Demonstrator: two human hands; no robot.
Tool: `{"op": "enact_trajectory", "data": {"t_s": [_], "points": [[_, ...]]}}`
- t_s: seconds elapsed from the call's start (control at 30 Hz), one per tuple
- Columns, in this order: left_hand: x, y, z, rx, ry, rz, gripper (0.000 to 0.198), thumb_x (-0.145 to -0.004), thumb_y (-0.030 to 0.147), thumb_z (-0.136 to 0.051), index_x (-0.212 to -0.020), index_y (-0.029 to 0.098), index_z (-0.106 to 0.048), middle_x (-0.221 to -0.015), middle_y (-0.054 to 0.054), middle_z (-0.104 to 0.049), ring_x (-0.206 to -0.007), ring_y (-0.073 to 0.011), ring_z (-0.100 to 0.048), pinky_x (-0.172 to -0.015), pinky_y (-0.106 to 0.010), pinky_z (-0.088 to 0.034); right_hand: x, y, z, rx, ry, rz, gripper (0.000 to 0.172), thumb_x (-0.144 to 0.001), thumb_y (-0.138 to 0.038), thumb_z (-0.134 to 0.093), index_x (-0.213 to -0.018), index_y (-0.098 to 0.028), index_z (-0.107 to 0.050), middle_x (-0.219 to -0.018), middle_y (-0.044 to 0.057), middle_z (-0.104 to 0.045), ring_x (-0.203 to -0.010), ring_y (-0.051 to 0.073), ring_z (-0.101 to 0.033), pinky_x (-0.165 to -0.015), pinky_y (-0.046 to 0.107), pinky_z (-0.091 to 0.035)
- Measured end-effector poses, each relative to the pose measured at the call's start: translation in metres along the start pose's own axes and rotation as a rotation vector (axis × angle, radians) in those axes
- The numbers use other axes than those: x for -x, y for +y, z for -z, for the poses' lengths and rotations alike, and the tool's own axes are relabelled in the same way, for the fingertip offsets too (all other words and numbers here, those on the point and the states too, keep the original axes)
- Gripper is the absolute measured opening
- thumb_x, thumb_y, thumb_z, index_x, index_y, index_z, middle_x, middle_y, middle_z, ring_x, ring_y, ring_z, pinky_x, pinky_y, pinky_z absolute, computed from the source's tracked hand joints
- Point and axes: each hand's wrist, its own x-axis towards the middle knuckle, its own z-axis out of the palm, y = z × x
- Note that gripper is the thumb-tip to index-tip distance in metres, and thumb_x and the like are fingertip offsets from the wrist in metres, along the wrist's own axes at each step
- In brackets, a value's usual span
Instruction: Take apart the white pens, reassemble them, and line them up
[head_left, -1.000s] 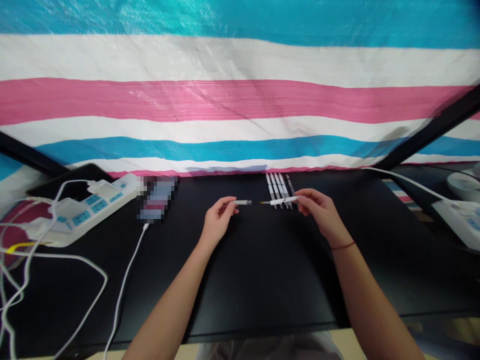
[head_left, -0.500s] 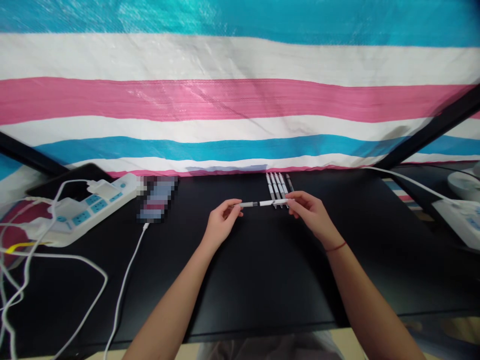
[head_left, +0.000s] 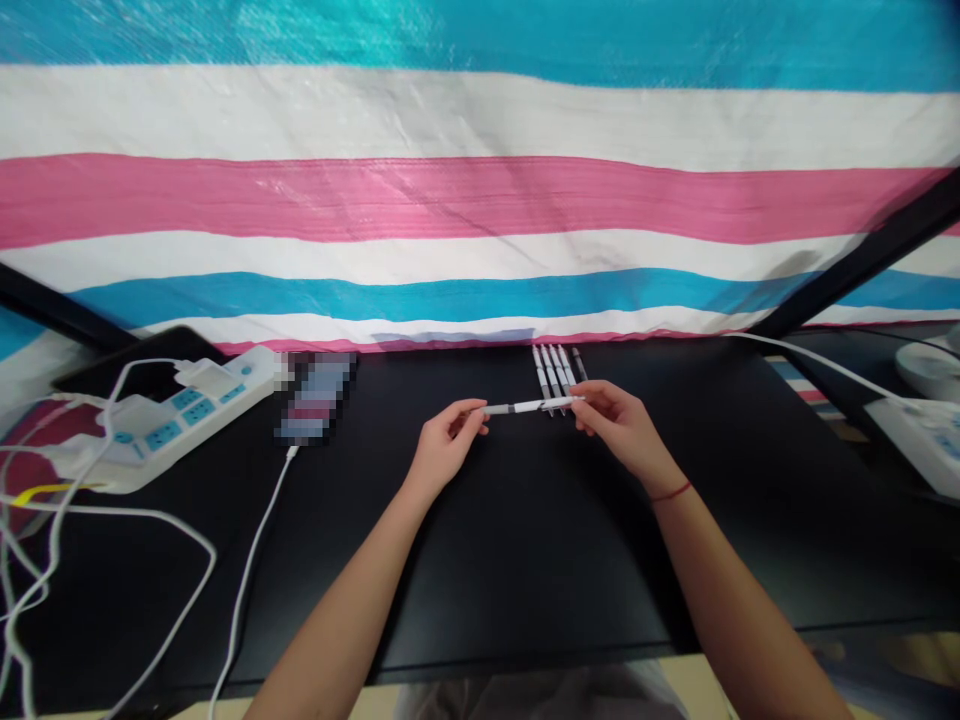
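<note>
A pen with a white barrel and a grey front part stretches level between my hands, above the black desk. My left hand pinches its grey end between thumb and fingertips. At the white end, my right hand is closed on it in the same way; the clip side faces that hand. Just behind the held pen, several white pens lie side by side. A dark pen lies at the right of that row, partly hidden by my right hand.
At the left are a phone on a white cable and a white power strip with plugs and tangled cords. Another power strip is at the right edge. A striped sheet hangs behind the desk.
A small gap showed between the pen's grey part and white barrel; now the two parts meet. The hands have barely shifted, and the row of pens has not moved.
</note>
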Motion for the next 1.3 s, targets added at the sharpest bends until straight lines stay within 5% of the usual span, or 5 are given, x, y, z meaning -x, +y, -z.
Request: {"op": "enact_trajectory", "data": {"t_s": [0.37,0.6,0.8,1.03,1.3], "points": [[-0.002,-0.0054,0.0021,0.002,0.005,-0.013,0.033,-0.083,0.041,-0.058,-0.104,0.016,-0.066,-0.085,-0.006,-0.071,-0.076,-0.0167,-0.068,-0.078,-0.032,-0.054,-0.0001,-0.0034,0.0019,0.063,-0.011,-0.017,0.027,-0.078,-0.041,-0.068,-0.094,-0.02,-0.065,-0.077,0.004,-0.068,-0.065,0.015,-0.06,-0.06,0.029,-0.048],[-0.0001,-0.0021,0.0013,-0.07,0.006,-0.065,0.031,-0.084,0.04,-0.057,-0.105,0.018,-0.065,-0.086,-0.005,-0.072,-0.076,-0.0165,-0.068,-0.079,-0.032,-0.054,-0.0006,-0.0043,0.0021,0.219,0.002,0.02,0.04,-0.088,-0.046,-0.053,-0.059,-0.018,-0.058,-0.058,0.001,-0.06,-0.056,0.012,-0.053,-0.058,0.026,-0.043],[-0.0003,-0.0025,0.0015,-0.066,0.031,-0.062,0.031,-0.085,0.039,-0.056,-0.106,0.018,-0.065,-0.088,-0.006,-0.072,-0.076,-0.0164,-0.068,-0.076,-0.031,-0.053,-0.0008,0.0008,0.0034,-0.036,-0.009,-0.044,0.031,-0.079,-0.043,-0.066,-0.1,-0.021,-0.06,-0.083,0.005,-0.069,-0.067,0.015,-0.06,-0.058,0.026,-0.047],[-0.0009,-0.0039,0.0025,-0.056,0.029,-0.062,0.032,-0.085,0.039,-0.056,-0.107,0.018,-0.064,-0.087,-0.006,-0.072,-0.077,-0.0165,-0.068,-0.078,-0.032,-0.053,-0.0015,-0.0017,0.0035,0.125,0.015,-0.008,0.031,-0.085,-0.047,-0.057,-0.073,-0.018,-0.062,-0.069,0.004,-0.065,-0.062,0.014,-0.058,-0.056,0.026,-0.046],[-0.0006,-0.0025,0.002,-0.05,0.038,-0.065,0.032,-0.085,0.04,-0.056,-0.106,0.018,-0.065,-0.087,-0.006,-0.072,-0.077,-0.0168,-0.068,-0.078,-0.032,-0.053,-0.0012,-0.0008,0.0057,0.077,0.009,0.004,0.027,-0.081,-0.046,-0.062,-0.084,-0.019,-0.062,-0.075,0.004,-0.065,-0.065,0.015,-0.058,-0.056,0.026,-0.046]]}}
